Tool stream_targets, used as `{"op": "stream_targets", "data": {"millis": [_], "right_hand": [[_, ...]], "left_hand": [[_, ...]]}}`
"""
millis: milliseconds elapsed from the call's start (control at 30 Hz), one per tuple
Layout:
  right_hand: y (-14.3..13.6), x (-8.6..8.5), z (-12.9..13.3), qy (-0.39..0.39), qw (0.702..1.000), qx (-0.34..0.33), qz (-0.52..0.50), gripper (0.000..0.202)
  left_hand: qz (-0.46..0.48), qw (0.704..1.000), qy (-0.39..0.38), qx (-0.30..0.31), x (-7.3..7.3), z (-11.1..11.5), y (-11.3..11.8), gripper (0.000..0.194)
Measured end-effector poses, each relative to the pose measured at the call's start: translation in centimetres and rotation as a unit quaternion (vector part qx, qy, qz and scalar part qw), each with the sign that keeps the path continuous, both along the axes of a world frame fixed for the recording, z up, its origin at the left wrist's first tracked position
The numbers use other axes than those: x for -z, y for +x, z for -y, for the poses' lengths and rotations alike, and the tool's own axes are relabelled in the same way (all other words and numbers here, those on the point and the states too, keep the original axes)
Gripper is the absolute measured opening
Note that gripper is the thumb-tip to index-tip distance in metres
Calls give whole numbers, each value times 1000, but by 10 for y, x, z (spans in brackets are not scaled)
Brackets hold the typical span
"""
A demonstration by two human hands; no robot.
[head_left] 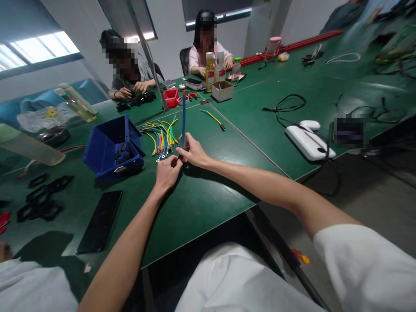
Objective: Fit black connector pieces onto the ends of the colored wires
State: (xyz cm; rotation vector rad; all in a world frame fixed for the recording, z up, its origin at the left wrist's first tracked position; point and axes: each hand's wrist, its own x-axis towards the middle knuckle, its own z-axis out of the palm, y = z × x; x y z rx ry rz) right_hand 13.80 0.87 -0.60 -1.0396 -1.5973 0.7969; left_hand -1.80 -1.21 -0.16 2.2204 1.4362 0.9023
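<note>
A blue wire [183, 115] stands nearly upright above the table, its lower part between the fingers of my right hand [194, 151]. My left hand [167, 174] is closed in a pinch right beside the wire's lower end, fingertips close to those of my right hand. What the left fingertips grip is hidden; a small dark piece shows there. Just beyond my hands lies a bundle of short yellow, green, blue and red wires [166, 132], several with ring terminals at the near ends. One yellow-green wire [212, 118] lies apart to the right, with a dark end.
Left of the bundle sits a blue bin [97, 151] holding small dark parts. A black phone [100, 221] and black frame-like parts [43, 197] lie nearer left. To the right are a white power bank [308, 142] and black cables [289, 104]. Two people sit across the table.
</note>
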Motion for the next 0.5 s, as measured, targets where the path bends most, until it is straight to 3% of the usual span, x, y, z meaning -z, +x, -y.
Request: {"op": "stream_targets", "data": {"millis": [200,500], "right_hand": [[-3,-1,3,-10,1000,14,0,33],[-12,1,0,-37,998,6,-59,40]], "left_hand": [[23,999,-28,24,-3,0,-1,33],[101,988,-91,68,6,-12,-9,36]]}}
